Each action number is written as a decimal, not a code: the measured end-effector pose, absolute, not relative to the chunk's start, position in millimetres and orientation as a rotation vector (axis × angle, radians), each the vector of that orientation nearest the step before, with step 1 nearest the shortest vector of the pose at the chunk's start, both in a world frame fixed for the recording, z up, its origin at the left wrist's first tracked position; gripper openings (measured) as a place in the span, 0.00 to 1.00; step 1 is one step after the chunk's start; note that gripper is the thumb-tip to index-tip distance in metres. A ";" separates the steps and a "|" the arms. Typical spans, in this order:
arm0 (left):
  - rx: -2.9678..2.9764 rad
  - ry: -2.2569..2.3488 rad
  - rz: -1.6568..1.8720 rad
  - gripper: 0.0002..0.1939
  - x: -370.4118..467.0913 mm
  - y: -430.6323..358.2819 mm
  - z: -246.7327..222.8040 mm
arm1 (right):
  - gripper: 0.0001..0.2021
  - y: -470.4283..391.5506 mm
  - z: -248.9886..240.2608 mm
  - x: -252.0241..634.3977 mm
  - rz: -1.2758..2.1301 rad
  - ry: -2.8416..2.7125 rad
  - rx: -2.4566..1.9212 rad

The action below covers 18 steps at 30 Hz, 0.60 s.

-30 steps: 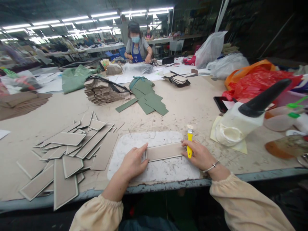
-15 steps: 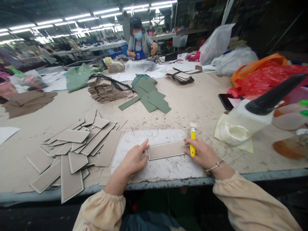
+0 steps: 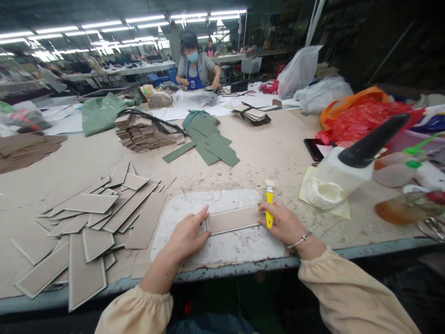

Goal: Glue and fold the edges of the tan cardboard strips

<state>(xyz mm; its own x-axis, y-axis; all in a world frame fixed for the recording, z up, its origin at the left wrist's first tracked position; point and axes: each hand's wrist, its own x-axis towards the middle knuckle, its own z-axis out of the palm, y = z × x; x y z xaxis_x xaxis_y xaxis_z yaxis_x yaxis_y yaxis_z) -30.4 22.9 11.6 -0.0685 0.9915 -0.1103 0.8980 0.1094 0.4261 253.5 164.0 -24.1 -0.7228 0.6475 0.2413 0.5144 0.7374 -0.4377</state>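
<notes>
A beige rectangular panel [image 3: 235, 220] with a pale, dark-edged border lies on a white, stained board [image 3: 222, 253]. My left hand [image 3: 187, 235] is at the panel's left end, thumb and forefinger on either side of the corner, its other fingers curled and partly hidden. My right hand [image 3: 283, 223] grips the panel's right end with its fingertips. Tucked in that same hand is a yellow-handled glue brush [image 3: 270, 204], upright, its pale-coated bristles pointing away from me. To the left, several similar bordered panels [image 3: 92, 203] lie in a loose heap.
Green strips [image 3: 208, 141] and a bundled stack of brown pieces [image 3: 146, 132] lie farther back. At right stand a cut white jug [image 3: 342, 178] with a black spout, a phone [image 3: 314, 149] and bottles [image 3: 399, 208]. A co-worker [image 3: 194, 69] sits across the table.
My view has turned slightly right, so most things appear farther left. Both hands stay on the panel, and the brush remains in my right hand. The co-worker's raised hand is now lower.
</notes>
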 end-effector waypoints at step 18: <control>1.818 2.055 0.325 0.36 -31.1 24.3 8.5 | 0.12 168.2 -29.3 258.5 0.656 -2.423 -0.897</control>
<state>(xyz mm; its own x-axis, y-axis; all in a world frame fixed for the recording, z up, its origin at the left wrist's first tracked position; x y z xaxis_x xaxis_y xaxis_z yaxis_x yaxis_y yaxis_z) -31.1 24.3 8.5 -0.0937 0.9876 -0.1256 0.9006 0.1379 0.4123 258.5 168.2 -29.3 -0.6751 0.6905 0.2597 0.4651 0.6716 -0.5767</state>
